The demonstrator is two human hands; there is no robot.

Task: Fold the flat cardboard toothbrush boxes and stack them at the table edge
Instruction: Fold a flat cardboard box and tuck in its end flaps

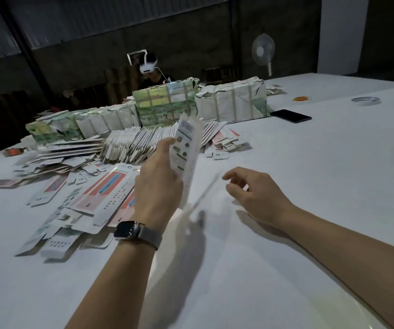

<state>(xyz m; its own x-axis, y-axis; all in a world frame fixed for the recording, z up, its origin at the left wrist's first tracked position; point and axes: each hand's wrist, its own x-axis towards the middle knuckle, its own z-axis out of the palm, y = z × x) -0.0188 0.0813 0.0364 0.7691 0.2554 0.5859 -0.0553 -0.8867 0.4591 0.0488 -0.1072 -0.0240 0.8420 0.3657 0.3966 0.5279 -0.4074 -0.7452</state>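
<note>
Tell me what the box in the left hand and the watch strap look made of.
Box: thin printed cardboard, matte white; it bends in the left hand. Watch strap: grey, looks woven fabric or fine mesh; too blurred to settle.

Large white table (333,162) fills the foreground. Dark wall (191,43) at 12 o'clock, corrugated panelling (96,17) above it. White pedestal fan (263,49) at 1 o'clock, beyond the table. Pale wall panel (342,32) at 2 o'clock. Room dim; table lit brighter.
</note>
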